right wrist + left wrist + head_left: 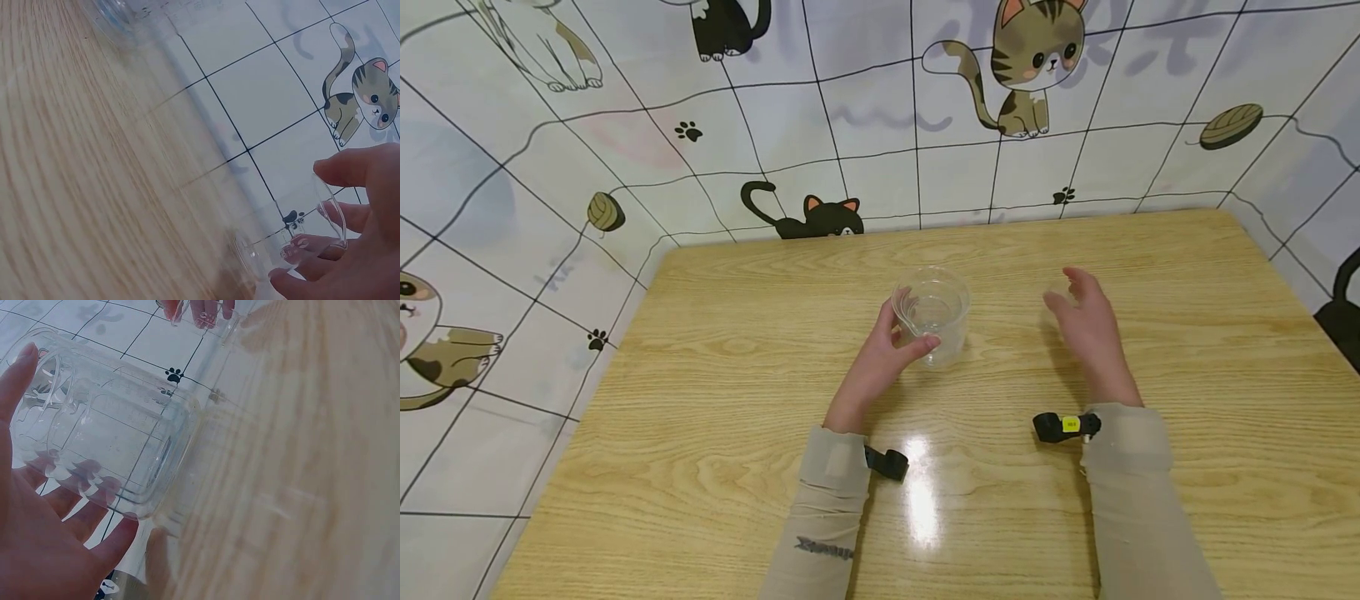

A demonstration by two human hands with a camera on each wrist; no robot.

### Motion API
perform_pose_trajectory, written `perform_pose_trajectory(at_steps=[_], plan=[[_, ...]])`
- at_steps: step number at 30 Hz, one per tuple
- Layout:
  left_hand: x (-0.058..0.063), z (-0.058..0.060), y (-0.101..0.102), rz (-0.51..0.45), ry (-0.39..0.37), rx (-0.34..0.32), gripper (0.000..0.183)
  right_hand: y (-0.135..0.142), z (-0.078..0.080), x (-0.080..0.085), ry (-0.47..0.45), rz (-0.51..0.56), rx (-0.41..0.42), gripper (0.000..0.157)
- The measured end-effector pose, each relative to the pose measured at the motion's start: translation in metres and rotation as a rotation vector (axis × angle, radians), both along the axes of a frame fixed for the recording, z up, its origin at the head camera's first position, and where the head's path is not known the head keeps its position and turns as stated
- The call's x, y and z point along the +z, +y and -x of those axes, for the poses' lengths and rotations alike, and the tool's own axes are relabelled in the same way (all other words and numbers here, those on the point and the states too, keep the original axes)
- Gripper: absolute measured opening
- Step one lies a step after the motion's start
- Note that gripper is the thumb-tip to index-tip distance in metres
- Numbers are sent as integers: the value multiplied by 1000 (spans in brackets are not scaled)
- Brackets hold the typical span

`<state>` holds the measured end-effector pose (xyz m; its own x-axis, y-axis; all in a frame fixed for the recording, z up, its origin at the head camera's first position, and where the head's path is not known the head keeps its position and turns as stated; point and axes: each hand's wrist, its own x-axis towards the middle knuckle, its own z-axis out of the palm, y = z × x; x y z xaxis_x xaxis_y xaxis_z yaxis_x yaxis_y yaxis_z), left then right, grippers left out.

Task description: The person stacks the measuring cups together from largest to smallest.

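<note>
A large clear cup (951, 333) stands on the wooden table, its rim facing up. My left hand (883, 354) grips its left side, with the thumb across the near side and the fingers round the back. In the left wrist view, the fingers show through the wall of the large clear cup (119, 437). Off to the right, my right hand (1090, 329) holds a small clear cup (281, 234) between thumb and fingers. This small cup is so transparent that it hardly shows in the head view.
The pale wooden table (715, 375) has walls behind it and on both sides. A tiled covering with cartoon cats (1026, 67) lines the back wall (880, 117). Dark camera bands (887, 463) sit on both wrists over long beige sleeves (831, 500).
</note>
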<state>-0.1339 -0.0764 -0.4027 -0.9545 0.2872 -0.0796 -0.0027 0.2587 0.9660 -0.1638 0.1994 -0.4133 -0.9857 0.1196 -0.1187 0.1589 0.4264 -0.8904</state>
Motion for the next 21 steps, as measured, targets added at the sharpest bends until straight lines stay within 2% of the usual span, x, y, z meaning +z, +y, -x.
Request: perform_pose_trajectory(at_steps=[10,16,21], plan=[[2,-2,1,17,-7,13,82,-2,1,-2,-16,0,45,77],[0,-1,2,-3,-10,10,82,-3,1,0,-35,73,75,79],[-19,8,-1,-8,-3,15,80,2,-2,5,-67,103,108,65]])
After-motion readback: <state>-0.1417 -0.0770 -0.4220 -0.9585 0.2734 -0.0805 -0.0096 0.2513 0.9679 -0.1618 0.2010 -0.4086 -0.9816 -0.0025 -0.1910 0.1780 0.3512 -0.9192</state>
